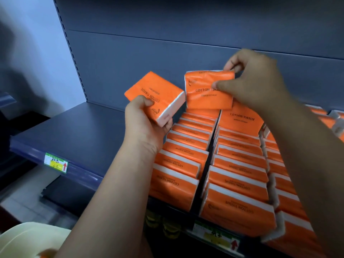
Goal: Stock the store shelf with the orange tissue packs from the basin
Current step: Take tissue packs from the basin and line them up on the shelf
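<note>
Head view of a dark blue store shelf. The left hand grips one orange tissue pack, thumb across its printed face and fingers curled under its white edge. It holds the pack tilted in the air above the bare left part of the shelf. The right hand pinches a second pack between thumb and fingers, upright at the back end of the leftmost row, just in front of the back panel. Stocked packs lettered COTTON TISSUE stand in close rows across the right part of the shelf, each leaning on the next. A cream basin shows at lower left; an orange blur at its edge may be another pack. A green and yellow price tag sits on the shelf's front rail.
</note>
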Available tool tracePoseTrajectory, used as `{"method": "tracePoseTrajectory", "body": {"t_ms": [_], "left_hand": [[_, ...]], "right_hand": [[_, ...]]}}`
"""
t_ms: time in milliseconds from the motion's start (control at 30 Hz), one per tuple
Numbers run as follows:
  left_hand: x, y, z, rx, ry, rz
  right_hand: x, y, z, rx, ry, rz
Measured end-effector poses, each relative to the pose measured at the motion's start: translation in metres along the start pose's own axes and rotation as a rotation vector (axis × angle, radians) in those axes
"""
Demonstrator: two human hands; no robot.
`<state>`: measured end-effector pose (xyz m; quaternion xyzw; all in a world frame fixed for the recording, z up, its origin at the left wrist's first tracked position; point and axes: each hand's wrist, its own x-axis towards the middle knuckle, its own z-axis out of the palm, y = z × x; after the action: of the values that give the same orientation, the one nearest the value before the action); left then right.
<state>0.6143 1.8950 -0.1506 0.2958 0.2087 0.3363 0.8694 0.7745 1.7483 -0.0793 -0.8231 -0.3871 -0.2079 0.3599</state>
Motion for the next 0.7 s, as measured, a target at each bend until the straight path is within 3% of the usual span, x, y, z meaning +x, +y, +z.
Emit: {"method": "tracePoseTrajectory", "body": {"t_ms": [233, 700], "left_hand": [[0.009, 0.0, -0.009, 0.195, -0.032, 0.112], [0.022, -0.002, -0.018, 0.153, 0.07, 0.137]], "right_hand": [[-0.009, 0.008, 0.036, -0.116, -0.006, -0.002], [-0.015, 0.015, 0.064, -0.494, -0.029, -0.029]]}}
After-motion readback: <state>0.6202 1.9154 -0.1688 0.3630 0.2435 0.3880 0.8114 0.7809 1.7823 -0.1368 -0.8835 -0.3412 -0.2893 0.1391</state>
